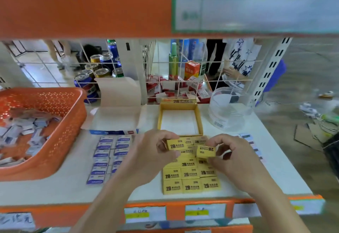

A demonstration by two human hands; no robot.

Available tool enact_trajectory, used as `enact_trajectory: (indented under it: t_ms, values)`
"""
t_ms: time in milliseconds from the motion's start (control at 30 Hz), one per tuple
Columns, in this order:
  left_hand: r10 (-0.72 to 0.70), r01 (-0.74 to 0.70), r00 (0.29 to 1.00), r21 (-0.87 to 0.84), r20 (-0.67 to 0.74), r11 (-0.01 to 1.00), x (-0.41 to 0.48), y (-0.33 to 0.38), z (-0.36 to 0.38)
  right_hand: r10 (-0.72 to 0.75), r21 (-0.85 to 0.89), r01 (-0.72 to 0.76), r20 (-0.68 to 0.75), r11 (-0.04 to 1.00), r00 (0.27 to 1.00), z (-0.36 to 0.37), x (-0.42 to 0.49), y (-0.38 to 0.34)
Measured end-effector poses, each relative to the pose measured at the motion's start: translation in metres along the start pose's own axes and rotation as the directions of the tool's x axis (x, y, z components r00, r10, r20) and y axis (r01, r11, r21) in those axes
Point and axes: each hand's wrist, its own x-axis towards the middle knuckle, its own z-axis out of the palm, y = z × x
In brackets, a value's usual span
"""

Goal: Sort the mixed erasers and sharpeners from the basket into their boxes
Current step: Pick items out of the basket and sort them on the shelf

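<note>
**Packing the yellow 2B erasers: do it row by row**

On the white shelf (266,159), the orange basket (69,122) sits at the left. It's perforated plastic with rounded corners and still has a jumble of small packets in it, too blurred to tell apart.

Behind the work spot are a white carton (117,117) with its flap up and a yellow box (159,119). It's thin card with straight walls, and nothing's in it yet.

The blue-and-white erasers (108,157) lie in two columns. The yellow erasers (190,176) make a tight grid just in front of their box.

The left hand (152,154) pinches one yellow eraser (173,144) between thumb and curled fingers. The right hand (236,157) does the same with a second eraser (205,151), and its print looks turned the other way.

My take is to flip that one to match, then start in a back corner of the yellow box. These are crisp little bricks in slick sleeves, so butt them flush, print up. One crooked block will probably jam the last row.
</note>
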Motion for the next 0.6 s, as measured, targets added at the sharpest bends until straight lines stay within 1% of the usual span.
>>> enact_trajectory:
  t_ms: [100,233,300,500,600]
  values:
    - [-0.017,0.018,0.999,0.031,-0.039,0.999,-0.001,0.0,0.005,0.023,-0.069,-0.019,0.055,0.997,0.998,-0.003,0.002,0.006]
    - [-0.028,0.031,0.998,0.047,-0.057,0.998,-0.003,0.003,0.006,-0.014,-0.214,0.051,0.172,0.976,0.985,0.002,0.003,0.005]
    - [-0.047,0.05,0.997,0.053,-0.067,0.997,-0.005,0.003,0.006,-0.007,-0.268,0.066,0.218,0.961,0.976,0.005,0.002,0.001]
    - [-0.09,0.096,0.99,0.057,-0.11,0.994,-0.014,0.003,0.002,0.029,-0.271,0.062,0.318,0.961,0.948,0.015,-0.004,-0.008]
    - [-0.096,0.105,0.989,0.076,-0.112,0.992,-0.018,0.003,0.0,0.023,-0.247,0.064,0.334,0.967,0.942,0.021,-0.005,-0.007]
